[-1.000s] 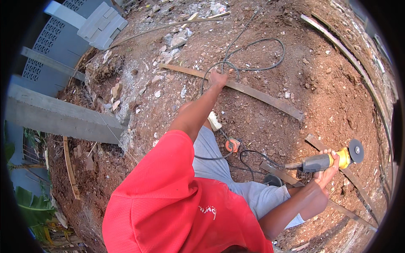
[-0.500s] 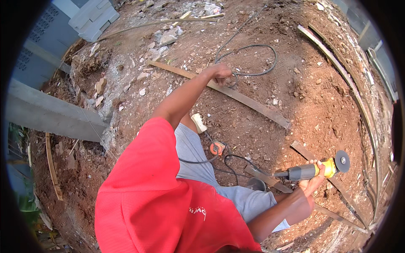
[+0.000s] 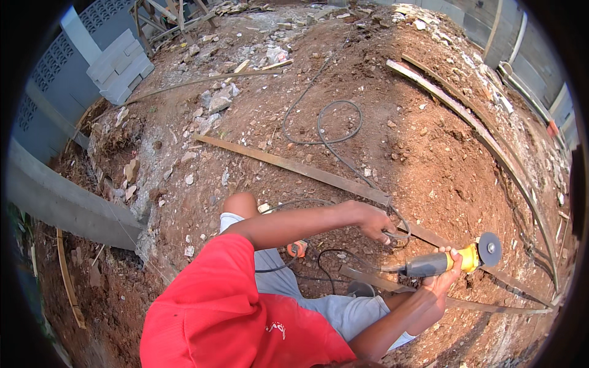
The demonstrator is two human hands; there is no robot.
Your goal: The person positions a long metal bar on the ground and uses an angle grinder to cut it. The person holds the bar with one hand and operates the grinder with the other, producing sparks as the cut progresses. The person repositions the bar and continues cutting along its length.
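My right hand [image 3: 442,276] is closed around a yellow and black angle grinder [image 3: 469,257] with a grey disc, held low at the right. My left hand [image 3: 377,227] has its fingers closed on a dark cable [image 3: 402,218], just above and left of the grinder. A long flat board [image 3: 291,169] lies beyond my left hand, and a crossing board [image 3: 411,233] runs under the tool. Near my leg, an orange object [image 3: 296,248], too small to identify, sits among cable loops, partly hidden by my left arm.
Loose cable [image 3: 325,141] and rubble [image 3: 218,104] lie across the dirt. A grey concrete beam [image 3: 73,196] is at the left, stacked pale blocks [image 3: 119,70] at the upper left, long curved-looking strips [image 3: 466,119] at the right, and walls along the upper edges.
My left hand has moved down and right with the cable, from over the long board toward the grinder. The view has tilted up. My right hand still grips the grinder.
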